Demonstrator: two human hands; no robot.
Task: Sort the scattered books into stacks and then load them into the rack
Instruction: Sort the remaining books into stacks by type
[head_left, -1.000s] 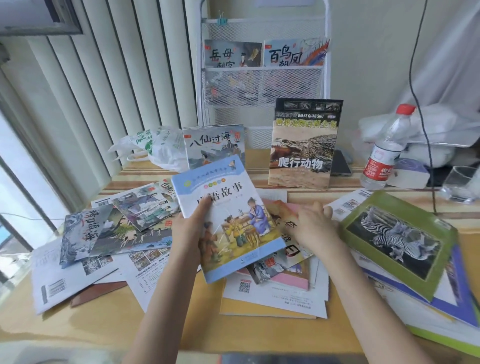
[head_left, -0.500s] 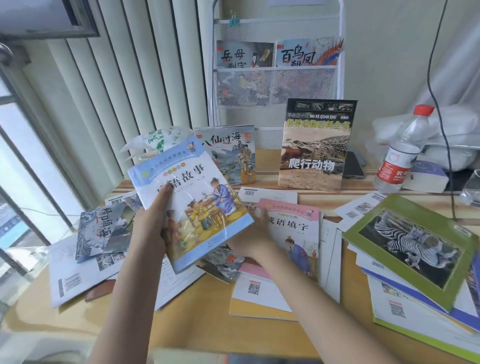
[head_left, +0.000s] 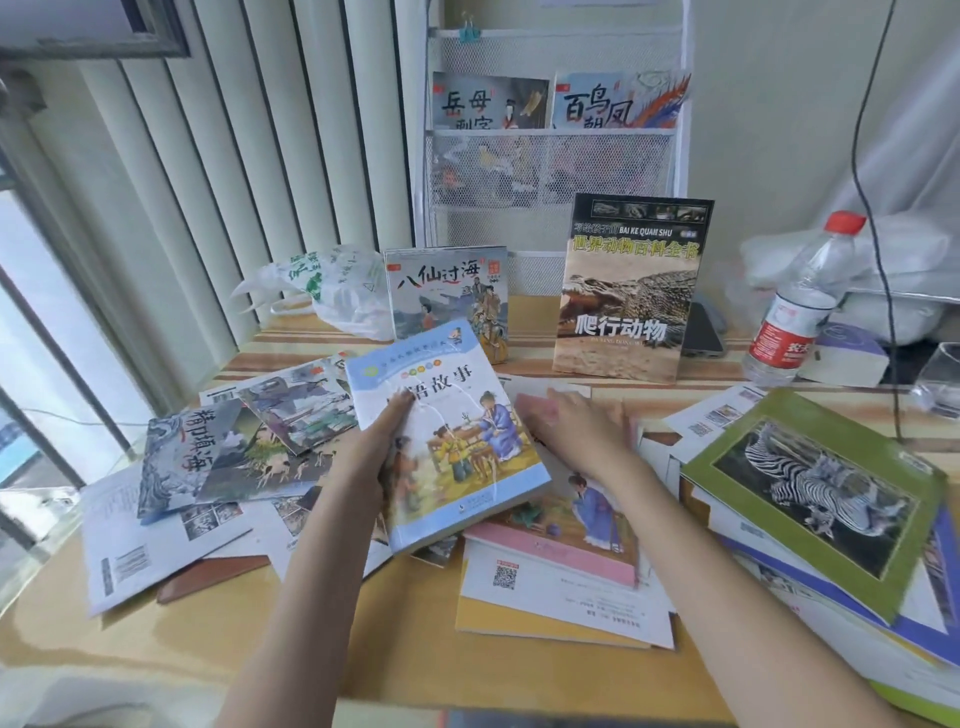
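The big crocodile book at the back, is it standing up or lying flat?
Standing up. The tall crocodile-cover book faces us, propped against the white mesh rack.

At the right of the frame my water bottle (head_left: 800, 301) with its red cap stands upright on the tabletop (head_left: 156, 654). A black cable (head_left: 878, 249) hangs just beside it. A crumpled plastic bag (head_left: 332, 291) lies left of centre, before the vertical blinds (head_left: 218, 171).

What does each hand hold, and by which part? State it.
Left hand grips the blue storybook by its left edge. Right hand rests flat on the pink book, gripping nothing.
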